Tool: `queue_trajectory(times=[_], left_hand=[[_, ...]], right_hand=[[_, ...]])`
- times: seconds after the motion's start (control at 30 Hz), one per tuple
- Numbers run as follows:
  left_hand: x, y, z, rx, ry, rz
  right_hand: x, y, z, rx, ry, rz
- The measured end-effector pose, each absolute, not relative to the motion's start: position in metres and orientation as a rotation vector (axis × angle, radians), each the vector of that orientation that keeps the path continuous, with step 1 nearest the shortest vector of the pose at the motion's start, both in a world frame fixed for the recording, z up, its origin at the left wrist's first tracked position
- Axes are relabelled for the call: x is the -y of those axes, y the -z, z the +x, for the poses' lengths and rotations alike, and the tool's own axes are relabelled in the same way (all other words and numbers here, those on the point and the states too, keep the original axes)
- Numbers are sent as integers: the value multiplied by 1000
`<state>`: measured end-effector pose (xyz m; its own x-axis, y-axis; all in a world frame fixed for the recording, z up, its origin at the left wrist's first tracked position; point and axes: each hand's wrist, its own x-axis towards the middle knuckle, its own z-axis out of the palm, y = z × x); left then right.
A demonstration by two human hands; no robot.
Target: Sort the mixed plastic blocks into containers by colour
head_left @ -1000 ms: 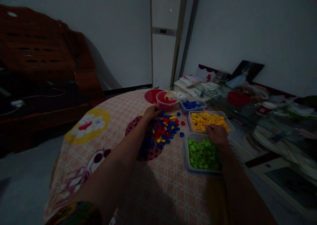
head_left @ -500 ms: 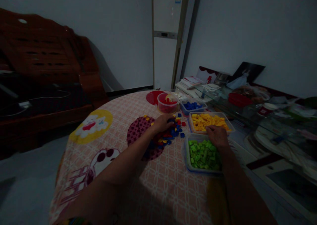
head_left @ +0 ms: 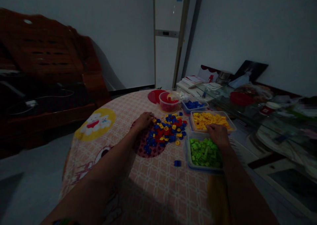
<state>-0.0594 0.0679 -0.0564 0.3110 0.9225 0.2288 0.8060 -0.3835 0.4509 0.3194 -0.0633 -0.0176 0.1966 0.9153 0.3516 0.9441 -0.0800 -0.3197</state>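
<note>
My left hand (head_left: 145, 120) lies at the left edge of a loose pile of red, blue and yellow toy building bricks (head_left: 166, 128), fingers stretched toward it. No brick shows in that hand. My right hand (head_left: 219, 135) is at the near rim of a clear container of yellow bricks (head_left: 206, 120), its fingers bent together. Whatever they hold, if anything, is hidden. Below its wrist stands a container of green bricks (head_left: 204, 152), partly covered by the forearm. One blue brick (head_left: 177, 163) lies apart on the tablecloth.
Behind the pile stand a round tub of red pieces (head_left: 169, 103) and a container of blue bricks (head_left: 194, 105). All rest on a round table with a patterned cloth (head_left: 153, 185). To the right is a cluttered glass table (head_left: 223, 94); a wooden bench (head_left: 49, 60) stands left.
My left hand has moved left from over the pile to its edge. The bricks now lie more spread out and visible, and one blue brick lies nearer me. My right hand has barely moved.
</note>
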Motion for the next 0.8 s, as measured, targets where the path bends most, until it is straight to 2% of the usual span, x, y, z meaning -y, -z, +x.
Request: queue_trajectory(times=[0.1, 0.23, 0.37, 0.57, 0.67, 0.8], left_hand=[[-49, 56, -47, -1386, -700, 2287], [-15, 38, -41, -1071, -923, 2126], [12, 29, -60, -1033, -1000, 2096], [69, 77, -77, -1268, -577, 2455], [87, 99, -72, -1353, -522, 2526], [64, 101, -61, -1334, -567, 2532]], right_hand=[[63, 18, 321, 1731, 104, -2009], [63, 19, 321, 1738, 104, -2000], [63, 18, 320, 1706, 92, -2008], [63, 18, 320, 1720, 77, -1991], [63, 19, 321, 1724, 61, -1997], [63, 18, 320, 1732, 58, -1998]])
